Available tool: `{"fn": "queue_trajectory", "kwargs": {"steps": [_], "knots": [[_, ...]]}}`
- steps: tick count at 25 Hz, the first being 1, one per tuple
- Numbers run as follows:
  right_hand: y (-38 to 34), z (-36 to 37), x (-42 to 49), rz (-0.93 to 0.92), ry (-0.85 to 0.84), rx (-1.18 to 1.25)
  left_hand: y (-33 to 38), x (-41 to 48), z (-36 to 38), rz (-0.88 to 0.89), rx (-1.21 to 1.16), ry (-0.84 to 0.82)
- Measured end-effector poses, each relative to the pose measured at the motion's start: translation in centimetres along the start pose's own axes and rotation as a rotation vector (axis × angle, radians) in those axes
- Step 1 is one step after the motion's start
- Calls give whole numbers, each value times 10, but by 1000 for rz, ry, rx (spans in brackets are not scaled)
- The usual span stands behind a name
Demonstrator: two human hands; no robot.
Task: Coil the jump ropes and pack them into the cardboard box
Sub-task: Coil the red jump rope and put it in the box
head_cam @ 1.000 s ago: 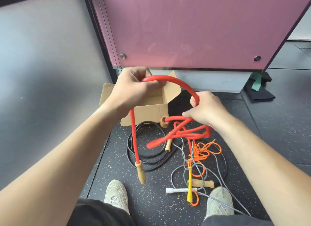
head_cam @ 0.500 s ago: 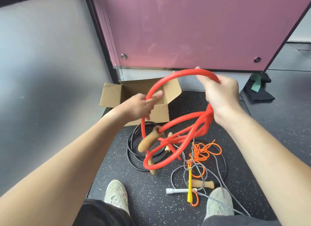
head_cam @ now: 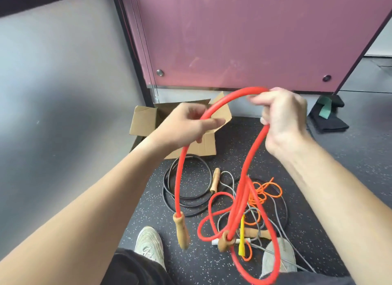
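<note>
Both forearms reach forward above the cardboard box (head_cam: 146,123). The left hand (head_cam: 186,125) pinches the red jump rope (head_cam: 178,178) between thumb and fingers; the right hand (head_cam: 282,119), raised higher, is clenched around its gathered strands. The rope arches between the hands, then hangs near-vertical, its wooden handle (head_cam: 182,231) pointing down, nearer than the box.
</note>
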State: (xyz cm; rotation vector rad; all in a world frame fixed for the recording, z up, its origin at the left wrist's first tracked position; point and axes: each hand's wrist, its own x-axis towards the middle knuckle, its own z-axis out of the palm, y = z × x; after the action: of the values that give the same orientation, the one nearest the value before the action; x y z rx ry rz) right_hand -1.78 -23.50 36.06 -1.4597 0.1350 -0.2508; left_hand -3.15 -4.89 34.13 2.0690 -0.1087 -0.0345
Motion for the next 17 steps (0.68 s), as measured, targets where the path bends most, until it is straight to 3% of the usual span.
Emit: {"fn": "queue_trajectory", "kwargs": {"steps": [3, 5, 6, 8, 9, 11, 12, 14, 17], "knots": [[-15, -28, 19, 153, 266, 437, -27, -5, -12, -260, 348, -193], [-17, -50, 32, 97, 413, 327, -33, -7, -22, -359, 270, -157], [-13, -56, 34, 26, 440, 97, -30, -7, -26, -344, 117, -66], [4, -55, 29, -197, 317, -409, -17, -3, -29, -226, -186, 59], [13, -45, 21, -326, 140, -565, -8, -2, -27, -158, -278, 43], [26, -17, 2, -526, -237, -736, 7, -2, -17, -50, -330, -36], [31, -4, -5, -596, -344, -778, 11, -3, -11, -28, -350, -62], [31, 7, -5, -710, -331, -760, 10, -6, -9, -14, -386, -81], [24, 1, 8, -767, -149, -602, 1, -11, -18, 48, -210, -136]]}}
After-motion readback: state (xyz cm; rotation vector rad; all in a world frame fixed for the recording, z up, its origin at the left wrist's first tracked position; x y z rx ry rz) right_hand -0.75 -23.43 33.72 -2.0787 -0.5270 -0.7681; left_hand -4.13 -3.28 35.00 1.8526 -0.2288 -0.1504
